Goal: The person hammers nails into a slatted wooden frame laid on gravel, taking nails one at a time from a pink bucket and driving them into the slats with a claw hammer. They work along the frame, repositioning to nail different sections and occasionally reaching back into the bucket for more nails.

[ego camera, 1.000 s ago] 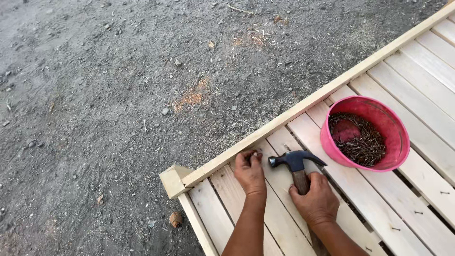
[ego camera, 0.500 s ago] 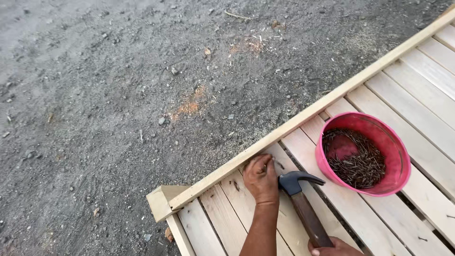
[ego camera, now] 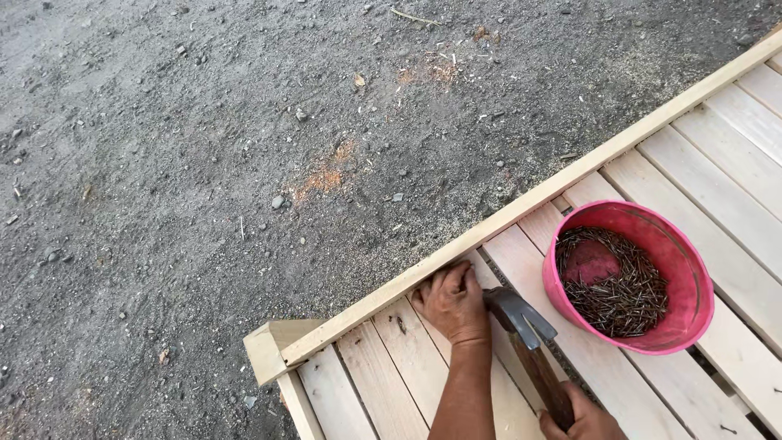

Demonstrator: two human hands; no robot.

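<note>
Outdoors, seen from above: left hand (ego camera: 450, 303) pressed down on a pale wooden slat (ego camera: 423, 367), fingers curled together against the inner side of the long edge rail (ego camera: 521, 213); whether anything is pinched under the fingertips cannot be told. Right hand (ego camera: 588, 417) at the bottom edge of the view, only partly visible, closed around the brown wooden handle of a claw hammer (ego camera: 529, 342). Hammer lying slantwise across the slats, grey metal head just beside the left hand and near the rail, handle running back toward the lower right.

Slatted wooden frame (ego camera: 733, 163) filling the lower right of the view — parallel light boards with narrow dark gaps, bounded by the rail running diagonally from the lower left up to the top right corner. Square corner block (ego camera: 269, 352) at the frame's near end, just left of the hands.

Pink plastic bowl (ego camera: 643, 273) resting on the slats to the right of the hammer head, near but apart from it, partly filled with a tangle of dark nails (ego camera: 623, 293); bare patch of pink bottom showing at the bowl's left side.

Grey gravelly ground (ego camera: 204, 163) beyond the rail, scattered with small stones — patches of orange sawdust (ego camera: 326, 173) lying on it up and to the left of the hands, well apart from the frame.
</note>
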